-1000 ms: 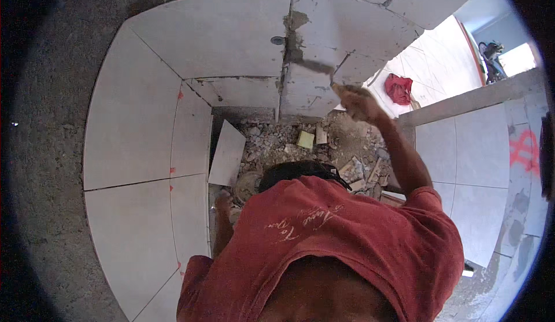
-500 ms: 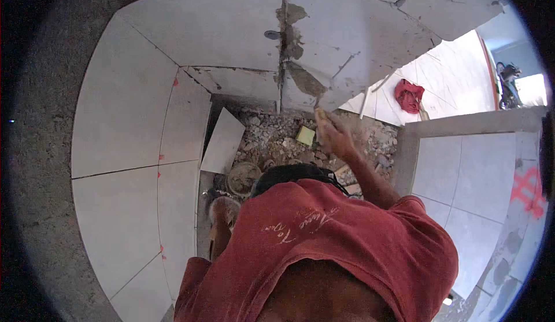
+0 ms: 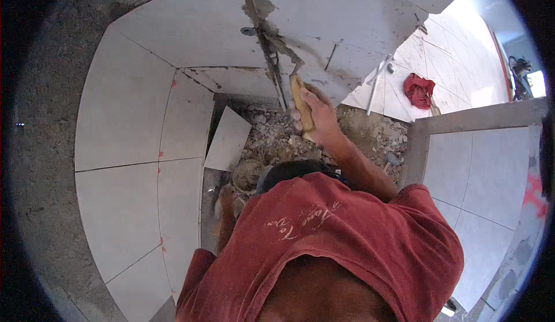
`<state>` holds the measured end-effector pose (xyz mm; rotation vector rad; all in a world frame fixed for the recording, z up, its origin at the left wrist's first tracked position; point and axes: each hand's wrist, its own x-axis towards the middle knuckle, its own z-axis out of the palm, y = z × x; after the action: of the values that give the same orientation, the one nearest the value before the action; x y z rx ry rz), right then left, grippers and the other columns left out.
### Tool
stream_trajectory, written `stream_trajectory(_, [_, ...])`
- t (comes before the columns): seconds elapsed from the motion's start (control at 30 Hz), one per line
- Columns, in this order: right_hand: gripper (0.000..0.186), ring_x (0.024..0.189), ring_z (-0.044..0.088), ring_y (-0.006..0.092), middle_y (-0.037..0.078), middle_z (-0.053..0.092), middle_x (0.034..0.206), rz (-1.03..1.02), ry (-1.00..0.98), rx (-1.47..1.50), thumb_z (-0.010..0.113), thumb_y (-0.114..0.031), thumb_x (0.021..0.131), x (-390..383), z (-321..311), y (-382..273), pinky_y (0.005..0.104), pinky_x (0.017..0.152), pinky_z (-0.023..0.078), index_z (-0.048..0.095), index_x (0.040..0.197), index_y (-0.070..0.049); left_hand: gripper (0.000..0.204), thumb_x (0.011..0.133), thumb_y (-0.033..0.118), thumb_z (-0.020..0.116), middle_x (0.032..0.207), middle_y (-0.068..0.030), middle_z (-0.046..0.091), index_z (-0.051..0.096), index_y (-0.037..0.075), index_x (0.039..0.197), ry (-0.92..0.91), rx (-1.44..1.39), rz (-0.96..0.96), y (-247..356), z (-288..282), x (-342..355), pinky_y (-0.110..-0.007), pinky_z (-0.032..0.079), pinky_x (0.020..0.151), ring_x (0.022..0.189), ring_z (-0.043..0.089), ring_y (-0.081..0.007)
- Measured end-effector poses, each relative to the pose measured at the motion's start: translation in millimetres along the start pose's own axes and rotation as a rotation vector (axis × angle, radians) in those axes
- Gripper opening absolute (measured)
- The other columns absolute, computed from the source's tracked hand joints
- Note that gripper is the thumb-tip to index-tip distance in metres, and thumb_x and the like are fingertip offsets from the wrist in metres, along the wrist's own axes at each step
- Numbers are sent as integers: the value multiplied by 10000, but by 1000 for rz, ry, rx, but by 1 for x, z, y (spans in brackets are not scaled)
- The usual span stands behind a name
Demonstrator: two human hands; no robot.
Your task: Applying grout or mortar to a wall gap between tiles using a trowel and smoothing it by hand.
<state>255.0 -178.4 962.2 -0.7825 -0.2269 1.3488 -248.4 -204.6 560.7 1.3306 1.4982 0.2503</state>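
Observation:
My right hand (image 3: 317, 114) is closed round the wooden handle of a trowel (image 3: 300, 99). The trowel's thin blade, seen nearly edge-on, is against the white tiled wall (image 3: 341, 27), beside a vertical joint smeared with grey mortar (image 3: 265, 8). Low on the left, my left hand (image 3: 226, 202) is beside a pale rounded object; its fingers are not clear. Just beyond it stands a round container (image 3: 247, 174) with grey-brown contents. A bit of something yellow (image 3: 309, 137) shows under my right hand.
Rubble (image 3: 277, 132) covers the ground between the walls. A loose white tile (image 3: 228, 140) leans at the left wall (image 3: 124, 114). A low tiled wall (image 3: 448, 160) rises at the right. Beyond the opening lie a red cloth (image 3: 418, 91) and a pale bar (image 3: 377, 85).
My right hand has moved left with the trowel, whose blade has turned from broad to nearly edge-on at the joint. The view has shifted slightly. My left hand stays low at the left.

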Motion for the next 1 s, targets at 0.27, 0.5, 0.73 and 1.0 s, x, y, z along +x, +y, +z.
stream_trajectory(0.27, [441,624,542,174,103,559,833,-78,-21,-352,480,-173,872,-44,-45,1,291,502,460,348,1272,-42,415,864,361,485,1055,-87,530,433,100,1184,30,138,7,-6,-4,-28,-371,464,726,953,543,-222])
stream_trajectory(0.5, [473,903,556,347,213,524,1076,-803,62,-1383,555,-176,811,-8,-94,47,395,759,458,396,1237,-46,421,862,370,486,1046,-90,534,435,96,1178,28,220,0,2,-9,-59,-376,460,733,957,542,-228])
stream_trajectory(0.73, [497,997,494,399,219,448,1170,-508,147,-1485,547,-179,811,16,-101,51,445,805,429,370,1259,-58,427,861,380,488,1038,-93,538,436,92,1172,45,285,17,11,-17,-82,-381,457,740,962,542,-235])
stream_trajectory(1.0, [504,1025,421,432,260,385,1157,-787,-94,-1298,514,-214,833,68,-111,113,467,845,390,335,1269,-37,435,858,391,490,1028,-96,543,438,88,1165,31,312,41,31,-11,-97,-387,454,748,967,542,-242])
